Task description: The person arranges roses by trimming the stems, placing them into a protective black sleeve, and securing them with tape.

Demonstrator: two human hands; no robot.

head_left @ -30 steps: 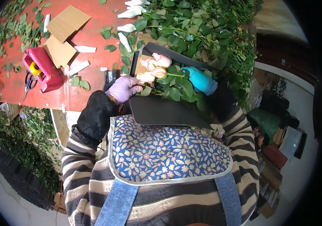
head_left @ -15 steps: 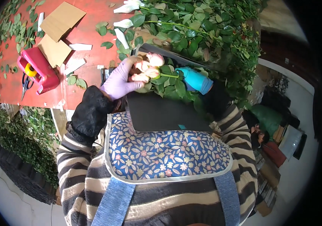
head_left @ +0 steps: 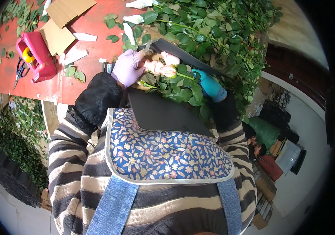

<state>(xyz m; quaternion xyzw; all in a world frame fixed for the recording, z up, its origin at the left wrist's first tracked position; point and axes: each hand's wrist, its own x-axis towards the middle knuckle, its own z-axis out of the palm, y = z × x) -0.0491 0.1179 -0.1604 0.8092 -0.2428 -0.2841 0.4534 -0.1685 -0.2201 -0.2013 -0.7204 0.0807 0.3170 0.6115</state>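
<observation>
Roses with pale pink heads and leafy green stems [head_left: 168,71] lie between two stiff black panels [head_left: 163,113], the near one over your blue floral apron [head_left: 167,156]. Room: red tabletop [head_left: 100,47] left of your lavender-gloved left hand [head_left: 128,68], fingers bent at the blooms; can't tell if gripping. Your turquoise-gloved right hand [head_left: 212,86] meets the stems, its grip hidden. Hot-pink tape dispenser [head_left: 44,51] holds a round yellow core [head_left: 28,55].

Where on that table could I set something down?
The red table shows a bare patch between the white strip and the left hand; another lies between the pink tape dispenser and the black sleeve. Beyond the roses and right hand, heaped leafy stems crowd the surface.
</observation>
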